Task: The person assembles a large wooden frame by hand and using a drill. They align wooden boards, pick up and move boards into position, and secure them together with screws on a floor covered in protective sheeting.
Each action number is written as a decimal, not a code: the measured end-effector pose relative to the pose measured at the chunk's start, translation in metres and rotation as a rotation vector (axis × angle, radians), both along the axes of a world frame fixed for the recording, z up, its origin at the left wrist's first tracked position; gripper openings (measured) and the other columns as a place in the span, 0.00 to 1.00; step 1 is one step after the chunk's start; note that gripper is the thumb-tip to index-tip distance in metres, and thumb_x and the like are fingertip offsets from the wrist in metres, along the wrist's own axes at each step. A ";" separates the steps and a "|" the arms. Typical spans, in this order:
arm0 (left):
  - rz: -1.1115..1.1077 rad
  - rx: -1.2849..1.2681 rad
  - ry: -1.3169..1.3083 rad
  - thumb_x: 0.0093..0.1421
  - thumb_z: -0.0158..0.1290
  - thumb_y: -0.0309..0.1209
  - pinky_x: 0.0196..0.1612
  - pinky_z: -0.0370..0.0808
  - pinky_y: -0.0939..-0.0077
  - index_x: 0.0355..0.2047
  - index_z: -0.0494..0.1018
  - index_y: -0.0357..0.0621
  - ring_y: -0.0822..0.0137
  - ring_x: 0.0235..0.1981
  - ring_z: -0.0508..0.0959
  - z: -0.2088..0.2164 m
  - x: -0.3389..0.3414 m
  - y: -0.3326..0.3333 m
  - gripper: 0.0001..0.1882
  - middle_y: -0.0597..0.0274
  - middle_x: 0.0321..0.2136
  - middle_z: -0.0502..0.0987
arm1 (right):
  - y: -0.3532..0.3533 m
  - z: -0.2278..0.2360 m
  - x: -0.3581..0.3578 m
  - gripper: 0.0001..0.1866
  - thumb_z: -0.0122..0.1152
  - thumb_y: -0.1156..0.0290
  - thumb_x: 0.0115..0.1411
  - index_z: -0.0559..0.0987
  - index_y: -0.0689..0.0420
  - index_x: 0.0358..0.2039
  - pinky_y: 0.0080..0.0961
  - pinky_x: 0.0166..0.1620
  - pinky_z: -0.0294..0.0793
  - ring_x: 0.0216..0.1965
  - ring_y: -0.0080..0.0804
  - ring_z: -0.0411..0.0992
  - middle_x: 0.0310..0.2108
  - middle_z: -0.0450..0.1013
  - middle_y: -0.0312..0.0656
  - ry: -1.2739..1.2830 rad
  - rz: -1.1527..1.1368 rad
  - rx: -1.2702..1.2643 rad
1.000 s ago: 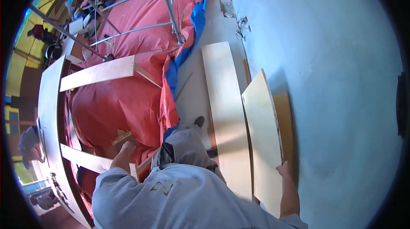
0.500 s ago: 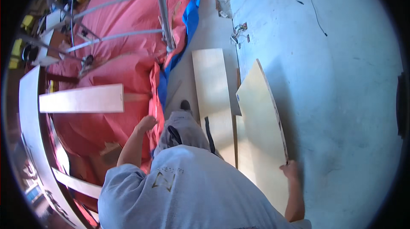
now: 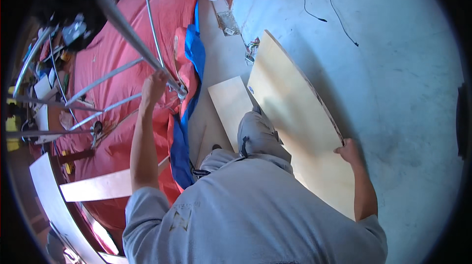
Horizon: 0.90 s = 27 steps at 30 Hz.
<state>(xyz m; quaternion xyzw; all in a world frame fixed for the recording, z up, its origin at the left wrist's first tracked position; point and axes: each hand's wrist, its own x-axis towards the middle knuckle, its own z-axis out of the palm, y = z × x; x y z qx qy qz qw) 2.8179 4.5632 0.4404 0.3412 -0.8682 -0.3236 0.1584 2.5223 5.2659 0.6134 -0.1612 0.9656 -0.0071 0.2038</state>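
My right hand (image 3: 350, 152) grips the edge of a large pale plywood panel (image 3: 295, 111), its fingers closed over the dark-streaked side. The panel stands tilted at my right, beside the blue-grey wall. Out to the left, my left hand (image 3: 154, 87) is closed at a grey metal pole (image 3: 132, 32) of a tubular frame, low on the pole; its fingers are partly hidden. A second plywood board (image 3: 230, 99) lies on the floor ahead of my feet, partly covered by my leg.
Red sheeting with a blue edge (image 3: 195, 52) covers a large heap on the left. Pale boards (image 3: 98, 186) jut out at lower left. Loose cables (image 3: 339, 15) hang on the wall (image 3: 408, 116). Wires poke from an opening (image 3: 251, 51) by the panel's far corner.
I have moved forward along the wall, carrying the panel with my right hand. My left hand has risen from beside the red sheeting to the metal pole.
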 end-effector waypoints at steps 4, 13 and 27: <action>-0.074 -0.075 -0.010 0.63 0.54 0.38 0.41 0.76 0.51 0.46 0.76 0.42 0.42 0.41 0.81 0.009 -0.053 -0.019 0.16 0.43 0.37 0.81 | -0.078 0.016 -0.053 0.22 0.79 0.62 0.44 0.82 0.68 0.29 0.42 0.38 0.76 0.30 0.51 0.79 0.27 0.78 0.59 -0.055 -0.037 0.128; -0.072 -0.727 -0.686 0.60 0.54 0.36 0.40 0.79 0.50 0.46 0.76 0.47 0.46 0.37 0.82 -0.017 -0.089 -0.066 0.14 0.52 0.38 0.80 | -0.166 0.015 -0.179 0.17 0.74 0.64 0.46 0.80 0.68 0.26 0.49 0.39 0.75 0.33 0.61 0.78 0.27 0.76 0.63 -0.035 0.010 -0.111; -0.648 0.003 -0.513 0.59 0.56 0.39 0.32 0.80 0.62 0.39 0.81 0.48 0.59 0.31 0.83 -0.341 -0.236 -0.304 0.12 0.56 0.31 0.82 | -0.413 0.012 -0.327 0.17 0.72 0.63 0.50 0.81 0.62 0.35 0.50 0.44 0.75 0.39 0.58 0.77 0.35 0.79 0.58 0.119 -0.087 -0.022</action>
